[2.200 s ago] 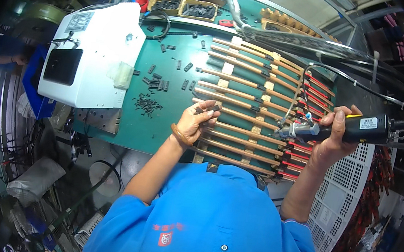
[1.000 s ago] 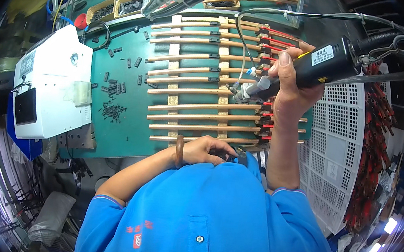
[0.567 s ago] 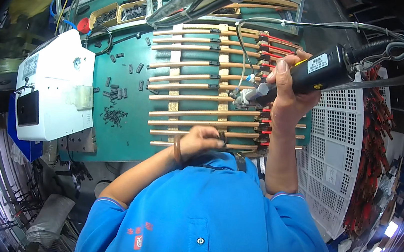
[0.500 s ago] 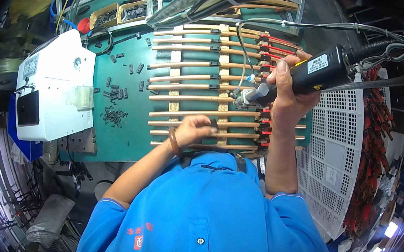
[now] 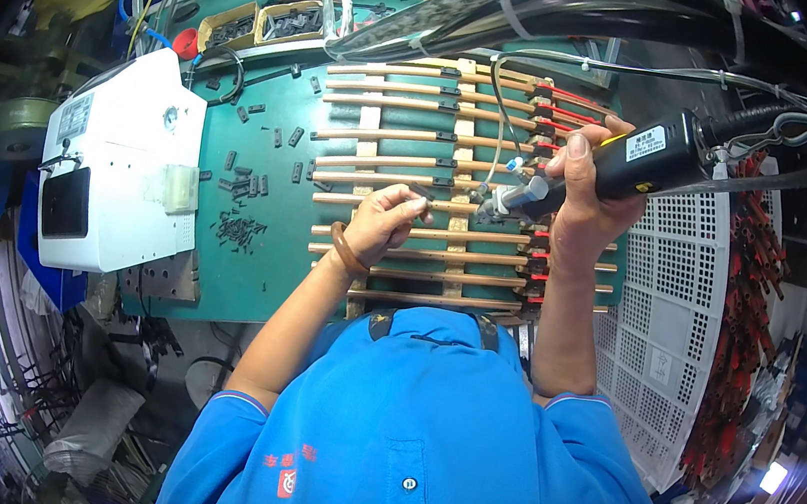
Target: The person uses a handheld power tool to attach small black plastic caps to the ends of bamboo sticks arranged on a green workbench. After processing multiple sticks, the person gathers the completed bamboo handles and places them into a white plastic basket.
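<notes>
My right hand (image 5: 587, 189) is wrapped round a black power screwdriver (image 5: 641, 160), whose pale nose (image 5: 519, 198) points left over the copper-coloured bars. The bars (image 5: 374, 164) lie side by side across wooden rails (image 5: 372, 117); several carry a small black clip (image 5: 445, 163) near the middle and black-and-red fittings on the right. My left hand (image 5: 384, 219), with a brown bangle at its wrist, is closed in a pinch over the bars, left of the screwdriver's nose. From its fingertips shows a small black clip (image 5: 421, 192), partly hidden.
Loose black clips (image 5: 249, 183) and a pile of screws (image 5: 238, 230) lie on the green table (image 5: 265, 275). At left stands a white machine (image 5: 127, 168); cardboard boxes (image 5: 230, 27) of black parts are behind. A white perforated crate (image 5: 669, 305) borders the right, and thick cables cross above.
My left hand has moved away from my body across the bars, toward the screwdriver's nose. The right hand keeps hold of the screwdriver. The whole view has shifted slightly.
</notes>
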`<state>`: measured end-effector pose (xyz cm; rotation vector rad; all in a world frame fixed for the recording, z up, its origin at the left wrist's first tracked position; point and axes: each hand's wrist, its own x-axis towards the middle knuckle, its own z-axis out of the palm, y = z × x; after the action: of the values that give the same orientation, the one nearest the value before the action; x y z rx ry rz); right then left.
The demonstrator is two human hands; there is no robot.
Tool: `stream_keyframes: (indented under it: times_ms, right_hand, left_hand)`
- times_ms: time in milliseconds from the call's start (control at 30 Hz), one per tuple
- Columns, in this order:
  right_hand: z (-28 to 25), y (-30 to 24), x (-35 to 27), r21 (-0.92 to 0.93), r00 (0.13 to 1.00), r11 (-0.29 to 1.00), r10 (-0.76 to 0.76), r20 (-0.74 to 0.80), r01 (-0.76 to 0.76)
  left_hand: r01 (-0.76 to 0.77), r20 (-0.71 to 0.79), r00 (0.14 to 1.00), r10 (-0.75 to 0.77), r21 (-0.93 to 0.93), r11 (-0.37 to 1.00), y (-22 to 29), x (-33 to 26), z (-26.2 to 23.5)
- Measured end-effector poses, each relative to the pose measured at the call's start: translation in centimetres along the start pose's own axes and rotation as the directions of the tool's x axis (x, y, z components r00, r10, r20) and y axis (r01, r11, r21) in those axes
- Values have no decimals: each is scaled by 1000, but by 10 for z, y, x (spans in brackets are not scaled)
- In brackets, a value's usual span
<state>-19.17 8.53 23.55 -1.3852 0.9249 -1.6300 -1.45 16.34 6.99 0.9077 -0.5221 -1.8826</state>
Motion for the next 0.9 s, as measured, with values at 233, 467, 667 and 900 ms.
stream_keyframes:
  times_ms: [233, 467, 667, 900]
  right_hand:
    - [-2, -1, -1, -29, 1000, 999, 19, 8, -18]
    - [-6, -2, 1, -56, 1000, 998, -14, -4, 14]
    - [-5, -3, 0, -32, 1000, 999, -7, -16, 7]
    - [-4, -3, -1, -22, 1000, 1000, 7, -22, -7]
  left_hand:
    - [-9, -328, 926, 189, 480, 877, -4, -1, -44]
    - [57, -273, 958, -88, -118, 991, 25, -34, -42]
    - [33, -182, 983, -35, -12, 999, 5, -39, -39]
    - [80, -198, 979, -56, 113, 990, -7, -21, -10]
